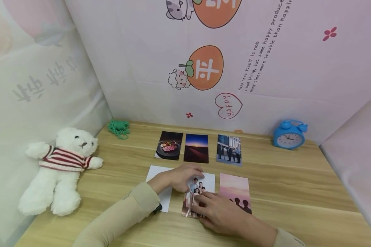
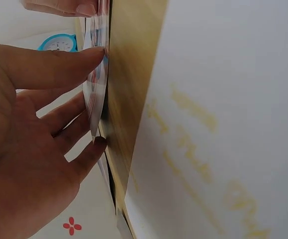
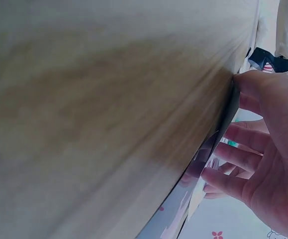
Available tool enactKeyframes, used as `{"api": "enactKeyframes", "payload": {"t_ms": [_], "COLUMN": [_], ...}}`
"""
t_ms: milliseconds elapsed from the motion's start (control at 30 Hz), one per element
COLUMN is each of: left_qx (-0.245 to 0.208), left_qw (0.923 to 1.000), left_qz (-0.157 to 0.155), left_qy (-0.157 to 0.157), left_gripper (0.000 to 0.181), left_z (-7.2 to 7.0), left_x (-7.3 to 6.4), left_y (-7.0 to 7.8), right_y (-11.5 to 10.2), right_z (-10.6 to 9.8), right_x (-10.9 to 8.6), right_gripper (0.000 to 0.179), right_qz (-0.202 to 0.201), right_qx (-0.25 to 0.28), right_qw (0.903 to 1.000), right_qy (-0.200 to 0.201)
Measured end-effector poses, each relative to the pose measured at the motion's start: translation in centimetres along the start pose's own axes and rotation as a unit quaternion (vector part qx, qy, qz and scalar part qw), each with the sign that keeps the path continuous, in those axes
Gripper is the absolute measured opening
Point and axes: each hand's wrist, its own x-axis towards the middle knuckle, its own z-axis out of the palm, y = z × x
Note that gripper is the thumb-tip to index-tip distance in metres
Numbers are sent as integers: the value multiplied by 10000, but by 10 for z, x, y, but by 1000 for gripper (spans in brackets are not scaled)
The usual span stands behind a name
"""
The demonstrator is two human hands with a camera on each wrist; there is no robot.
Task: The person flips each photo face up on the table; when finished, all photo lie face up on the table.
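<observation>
In the head view, a glossy family photo (image 1: 196, 189) lies over a white card (image 1: 210, 179) near the middle of the wooden table. My left hand (image 1: 183, 175) holds its upper part, with the thumb and fingers spread across it. At the lower part, my right hand (image 1: 217, 212) has its thumb and fingertips on the photo. The left wrist view shows the left thumb against the edge of the photo (image 2: 98, 84). Left of it lies another white card (image 1: 156, 171), partly hidden by my left forearm; yellow writing shows on this card (image 2: 208, 149) close up.
Behind the hands lie a food photo (image 1: 169, 145), a sunset photo (image 1: 196, 148) and a group photo (image 1: 229, 150). A pink silhouette photo (image 1: 235, 188) lies to the right. A white teddy bear (image 1: 65, 159), green yarn (image 1: 119, 128) and a blue alarm clock (image 1: 289, 135) stand around.
</observation>
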Motion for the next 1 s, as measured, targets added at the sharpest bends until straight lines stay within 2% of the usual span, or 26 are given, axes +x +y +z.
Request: {"api": "enactKeyframes", "payload": {"t_ms": [233,600,867,1000], "left_qx": [-5,41,6,51], "left_qw": [10000,10000,10000,9999], "left_qz": [-25,4,35,147], "left_qy": [-56,-40,-31,-6], "left_gripper": [70,69,62,62], "left_z": [1,1,0,2], "left_x": [2,1,2,3], "left_y": [-1,0,0,-2], "right_y": [1,2,2,2], "right_z": [-2,1,0,0], "right_x": [-1,-1,-1,0], "right_gripper": [39,37,37,37], "right_qz": [54,65,66,31], "right_qx": [115,86,54,13], "right_qw": [9998,9999,9999,10000], "right_qy": [-168,-98,-125,-68]}}
